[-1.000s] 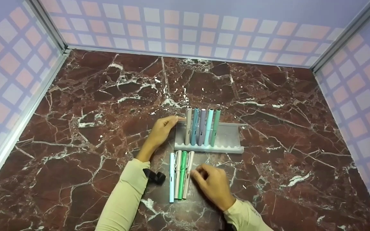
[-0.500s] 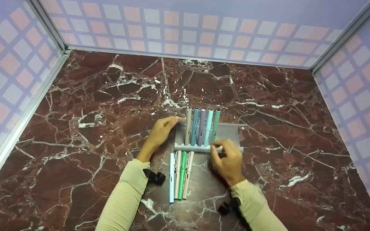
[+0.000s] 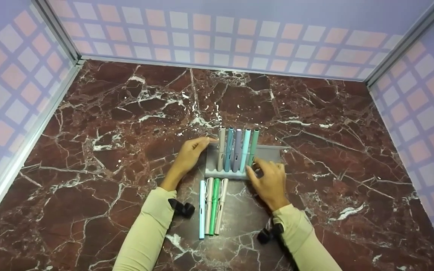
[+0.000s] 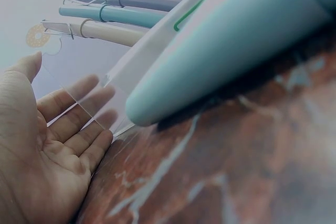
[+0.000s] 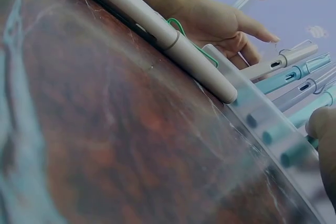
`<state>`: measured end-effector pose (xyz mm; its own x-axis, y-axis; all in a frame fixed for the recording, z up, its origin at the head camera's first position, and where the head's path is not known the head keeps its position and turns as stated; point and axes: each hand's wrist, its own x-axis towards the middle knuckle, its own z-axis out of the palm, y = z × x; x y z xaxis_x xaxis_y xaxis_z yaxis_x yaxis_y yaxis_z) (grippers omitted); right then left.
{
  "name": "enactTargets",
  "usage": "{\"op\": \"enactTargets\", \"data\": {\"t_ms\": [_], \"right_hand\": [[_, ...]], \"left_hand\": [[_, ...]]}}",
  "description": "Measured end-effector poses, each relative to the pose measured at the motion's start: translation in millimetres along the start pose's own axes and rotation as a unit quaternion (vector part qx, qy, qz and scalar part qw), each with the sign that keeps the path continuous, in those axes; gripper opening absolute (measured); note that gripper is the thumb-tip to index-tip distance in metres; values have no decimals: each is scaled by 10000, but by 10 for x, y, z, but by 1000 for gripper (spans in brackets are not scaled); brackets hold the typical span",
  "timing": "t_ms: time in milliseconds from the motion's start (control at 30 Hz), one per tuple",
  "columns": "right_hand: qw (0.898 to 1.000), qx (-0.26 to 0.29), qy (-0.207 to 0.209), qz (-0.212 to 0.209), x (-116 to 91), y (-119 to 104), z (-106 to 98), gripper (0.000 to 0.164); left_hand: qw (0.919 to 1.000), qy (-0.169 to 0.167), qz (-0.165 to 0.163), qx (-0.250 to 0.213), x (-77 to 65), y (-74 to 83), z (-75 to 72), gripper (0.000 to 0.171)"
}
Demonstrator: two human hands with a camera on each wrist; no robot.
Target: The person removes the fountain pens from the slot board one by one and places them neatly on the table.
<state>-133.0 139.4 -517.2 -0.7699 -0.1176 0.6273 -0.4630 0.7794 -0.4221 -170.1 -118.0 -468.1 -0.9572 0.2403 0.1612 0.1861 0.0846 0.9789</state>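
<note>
I see the slim dark-green pen (image 3: 254, 142) rightmost in the clear plastic rack (image 3: 269, 153), the right hand (image 3: 271, 181) curled at its base; pinching or not, I can't tell. The left hand (image 3: 189, 155), fingers extended, meets the rack's left edge. Four slim cyan, beige and green pens (image 3: 214, 207) lie in front.

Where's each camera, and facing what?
Head: on the head, facing forward and down at rack and loose pens; left hand, right hand, sleeves show.
Left wrist: on that wrist, facing along the left hand to the rack; bit of right hand at top.
Right wrist: on that wrist, facing past loose pens to rack and left hand; right hand at right edge.
Wrist views share: rack, racked pens, both hands.
</note>
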Motion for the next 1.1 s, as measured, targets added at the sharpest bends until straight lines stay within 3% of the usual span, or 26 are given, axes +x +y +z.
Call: {"op": "enactTargets", "data": {"t_ms": [100, 367, 733, 1100], "right_hand": [[10000, -62, -48, 9, 4, -9, -7, 28], [9999, 68, -15, 108, 5, -25, -13, 24], [9986, 266, 284, 354, 15, -15, -9, 15], [9969, 304, 555, 470, 20, 107, -87, 13]], "left_hand": [[10000, -21, 33, 86, 3, 0, -8, 32], [9999, 113, -76, 35, 104, -344, 5, 32], [9995, 142, 232, 135, 101, -373, -5, 32], [9999, 145, 69, 58, 97, -359, 2, 33]]}}
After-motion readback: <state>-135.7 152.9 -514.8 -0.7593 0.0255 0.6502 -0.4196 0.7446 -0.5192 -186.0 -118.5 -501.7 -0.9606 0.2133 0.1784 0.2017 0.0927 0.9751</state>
